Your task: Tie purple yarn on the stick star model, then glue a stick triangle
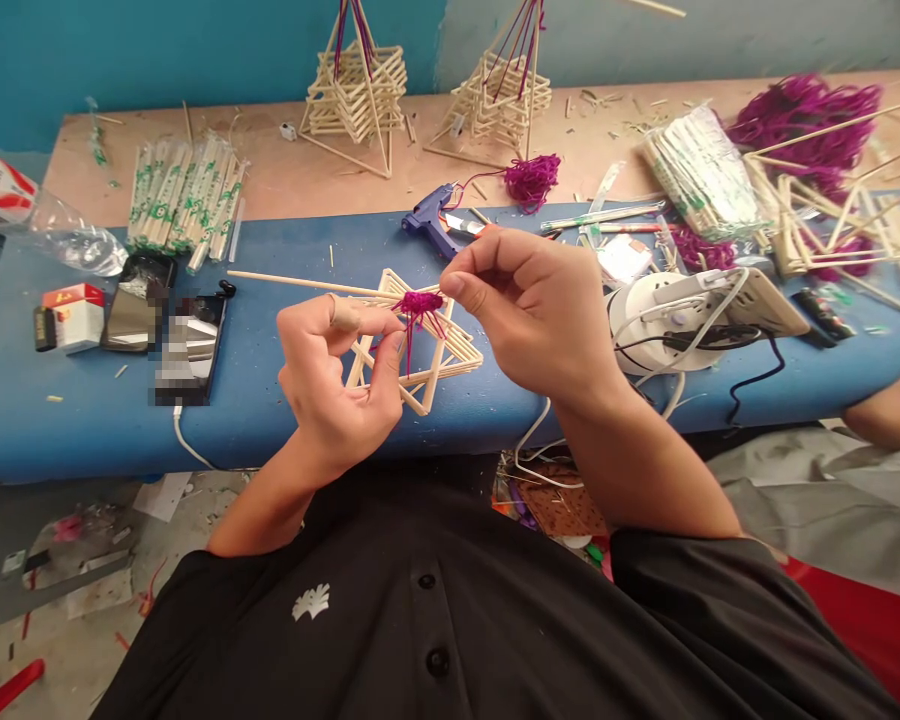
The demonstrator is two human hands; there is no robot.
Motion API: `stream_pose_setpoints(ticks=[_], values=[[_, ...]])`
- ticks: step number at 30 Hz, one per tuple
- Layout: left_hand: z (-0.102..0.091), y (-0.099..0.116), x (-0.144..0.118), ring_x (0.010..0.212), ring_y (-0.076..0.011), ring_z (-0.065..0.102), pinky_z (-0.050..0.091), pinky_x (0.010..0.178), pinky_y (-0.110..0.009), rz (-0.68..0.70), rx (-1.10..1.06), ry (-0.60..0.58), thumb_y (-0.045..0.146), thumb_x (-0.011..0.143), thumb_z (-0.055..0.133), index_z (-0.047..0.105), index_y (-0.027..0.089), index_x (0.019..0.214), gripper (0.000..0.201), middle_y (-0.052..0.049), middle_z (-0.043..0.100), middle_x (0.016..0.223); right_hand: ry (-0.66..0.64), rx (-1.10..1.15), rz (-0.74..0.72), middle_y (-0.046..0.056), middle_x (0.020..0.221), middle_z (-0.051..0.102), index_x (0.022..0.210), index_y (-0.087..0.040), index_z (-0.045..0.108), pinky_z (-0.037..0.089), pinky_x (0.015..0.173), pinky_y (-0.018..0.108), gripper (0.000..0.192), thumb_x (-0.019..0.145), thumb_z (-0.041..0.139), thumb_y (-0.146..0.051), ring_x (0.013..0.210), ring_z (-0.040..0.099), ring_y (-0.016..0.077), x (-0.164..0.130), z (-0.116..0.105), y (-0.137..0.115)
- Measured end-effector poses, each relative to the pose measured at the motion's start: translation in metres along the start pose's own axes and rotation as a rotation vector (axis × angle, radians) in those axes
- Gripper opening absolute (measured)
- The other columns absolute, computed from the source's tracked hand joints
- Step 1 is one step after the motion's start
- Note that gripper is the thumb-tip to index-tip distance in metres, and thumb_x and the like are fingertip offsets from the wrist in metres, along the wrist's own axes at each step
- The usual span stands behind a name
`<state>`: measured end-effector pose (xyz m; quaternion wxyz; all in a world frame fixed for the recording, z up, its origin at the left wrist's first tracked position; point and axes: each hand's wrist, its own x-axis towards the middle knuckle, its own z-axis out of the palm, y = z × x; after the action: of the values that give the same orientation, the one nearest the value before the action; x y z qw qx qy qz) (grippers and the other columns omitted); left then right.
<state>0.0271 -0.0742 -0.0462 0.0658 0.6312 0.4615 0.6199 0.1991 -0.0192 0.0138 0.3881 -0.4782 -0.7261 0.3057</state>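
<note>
Holding a small stick frame (pixel 420 355) at the centre of the frame, the left hand (pixel 337 385) has its fingers curled around the frame's near corner, the thumb pressed on top beside a long thin stick (pixel 300 283) that juts out toward the left. The frame is built of pale wooden sticks stacked into a square, and it hangs just above the near edge of the blue table (pixel 82 420). At its middle sits a knot of purple yarn (pixel 420 302), with a few loose strands trailing down through the opening.

The right hand (pixel 536 315) comes in from the right of centre — its thumb and forefinger are pinched shut right at the yarn, touching the wound knot, while the other fingers are folded loosely into the palm.

Behind the hands, in the upper middle, a blue glue gun (pixel 429 220) lies on the table beside a loose tuft of purple yarn. Two finished stick towers (pixel 356 90) stand at the top of the picture, threaded with purple strands. Bundles of wrapped chopsticks (pixel 184 195) lie at the upper left, and another bundle rests at the upper right near a large heap of purple yarn (pixel 810 120). Just right of the hands sits a white device (pixel 667 315) with a black cable — and at the left lie a phone (pixel 187 350) and a small red-and-white box (pixel 75 315).
</note>
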Motion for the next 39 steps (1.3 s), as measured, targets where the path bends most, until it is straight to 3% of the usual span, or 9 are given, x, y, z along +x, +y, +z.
stream_pose_setpoints(ticks=[4,9,15,20,22,25,31,35,39], values=[[-0.004,-0.002,0.0,0.086,-0.0192,0.078,0.066,0.089,-0.042,-0.036,0.0,-0.03,0.028,0.099,0.072,0.045,0.03,0.12,0.034,0.003,0.066,0.093,0.012,-0.025,-0.015,0.004,0.085,0.072,0.084,-0.022,0.071,0.057,0.08,0.035,0.013,0.097,0.068,-0.023,0.079,0.064,0.0155,-0.002,0.0,0.001],[-0.006,-0.006,-0.003,0.079,-0.0154,0.072,0.065,0.087,-0.039,-0.043,-0.007,0.034,0.03,0.096,0.075,0.044,0.029,0.117,0.038,0.005,0.06,0.09,0.024,-0.015,-0.044,0.003,0.083,0.072,0.084,-0.022,0.071,0.059,0.082,0.035,0.013,0.096,0.069,-0.021,0.078,0.065,0.0146,-0.003,0.0,0.003],[-0.012,-0.008,-0.008,0.076,-0.0129,0.069,0.06,0.088,-0.036,-0.044,-0.018,0.0,0.018,0.09,0.073,0.042,0.027,0.115,0.041,0.008,0.061,0.081,0.051,0.064,-0.146,0.001,0.078,0.07,0.085,-0.02,0.072,0.061,0.077,0.034,0.013,0.097,0.072,-0.024,0.07,0.061,0.0111,-0.002,0.003,0.013],[-0.018,-0.009,-0.009,0.1,-0.0218,0.074,0.059,0.081,-0.041,0.014,0.061,-0.025,0.024,0.085,0.073,0.049,0.023,0.127,0.048,-0.006,0.073,0.109,0.018,0.199,-0.186,0.003,0.084,0.073,0.088,-0.02,0.074,0.061,0.075,0.031,0.014,0.098,0.075,-0.03,0.076,0.066,0.012,-0.003,0.0,0.015],[-0.014,-0.008,-0.008,0.103,-0.0244,0.076,0.06,0.078,-0.043,0.092,0.063,0.028,0.031,0.089,0.078,0.053,0.022,0.13,0.048,-0.011,0.073,0.118,-0.003,0.258,-0.179,0.004,0.091,0.075,0.098,-0.021,0.076,0.061,0.079,0.031,0.016,0.099,0.075,-0.037,0.083,0.069,0.0131,-0.004,-0.002,0.016],[-0.004,-0.006,-0.006,0.099,-0.0258,0.078,0.064,0.075,-0.046,0.2,0.141,0.119,0.036,0.09,0.089,0.056,0.027,0.133,0.055,-0.009,0.076,0.113,-0.043,0.308,-0.17,0.005,0.104,0.077,0.115,-0.023,0.076,0.062,0.083,0.031,0.027,0.099,0.076,-0.044,0.094,0.072,0.0148,-0.005,-0.002,0.017],[0.003,-0.012,-0.003,0.083,-0.0191,0.077,0.063,0.075,-0.038,0.301,0.256,0.135,0.018,0.091,0.087,0.065,0.026,0.123,0.039,-0.001,0.079,0.1,0.025,0.255,-0.204,0.003,0.09,0.075,0.087,-0.024,0.08,0.057,0.068,0.029,0.012,0.095,0.079,-0.034,0.086,0.067,0.0139,-0.003,0.002,0.015],[0.004,-0.01,-0.002,0.086,-0.0144,0.078,0.059,0.061,-0.025,0.164,-0.007,0.056,0.016,0.096,0.078,0.064,0.027,0.133,0.041,0.001,0.079,0.108,0.015,0.346,-0.139,0.002,0.085,0.072,0.087,-0.021,0.078,0.054,0.068,0.027,0.021,0.095,0.08,-0.04,0.079,0.064,0.0112,0.0,0.007,0.015],[0.013,0.001,0.003,0.094,-0.0139,0.078,0.06,0.062,-0.021,-0.059,-0.336,0.031,0.023,0.101,0.076,0.065,0.027,0.124,0.026,0.0,0.075,0.104,0.008,0.462,-0.105,0.001,0.08,0.068,0.084,-0.019,0.072,0.051,0.065,0.025,0.043,0.088,0.087,-0.058,0.075,0.06,0.0092,0.007,0.015,0.019]])
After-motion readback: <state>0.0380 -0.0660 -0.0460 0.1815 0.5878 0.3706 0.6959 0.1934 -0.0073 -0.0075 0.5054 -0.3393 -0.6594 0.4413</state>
